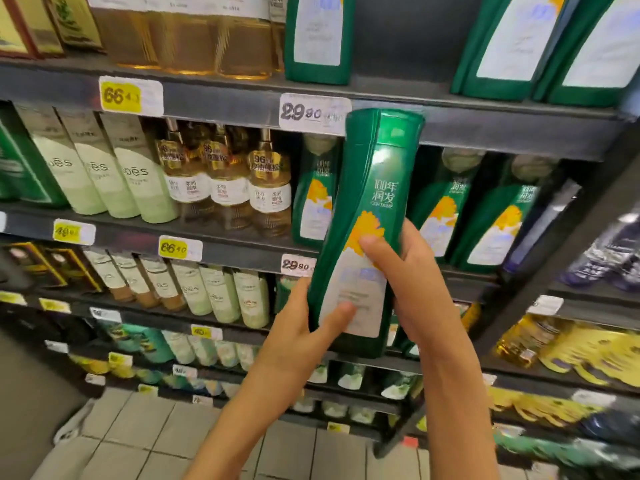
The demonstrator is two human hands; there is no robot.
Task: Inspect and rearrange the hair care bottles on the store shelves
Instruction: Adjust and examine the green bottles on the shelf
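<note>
Both my hands hold a tall green shampoo bottle (372, 188) in front of the shelves, its label with a yellow flower facing me. My left hand (304, 327) grips its lower left side, thumb across the white label. My right hand (408, 282) grips the right side, thumb on the flower. The bottle tilts slightly right and covers part of the second shelf (485, 136). Matching green bottles (436, 216) stand on the shelf behind it, with a gap between them where the held bottle is.
Pale green bottles (131, 178) and golden bottles (228, 188) fill the shelf to the left. More green bottles (318, 36) stand on the top shelf. Price tags (311, 112) line the shelf edges. A dark upright post (540, 265) rises at the right. Tiled floor (138, 438) lies below.
</note>
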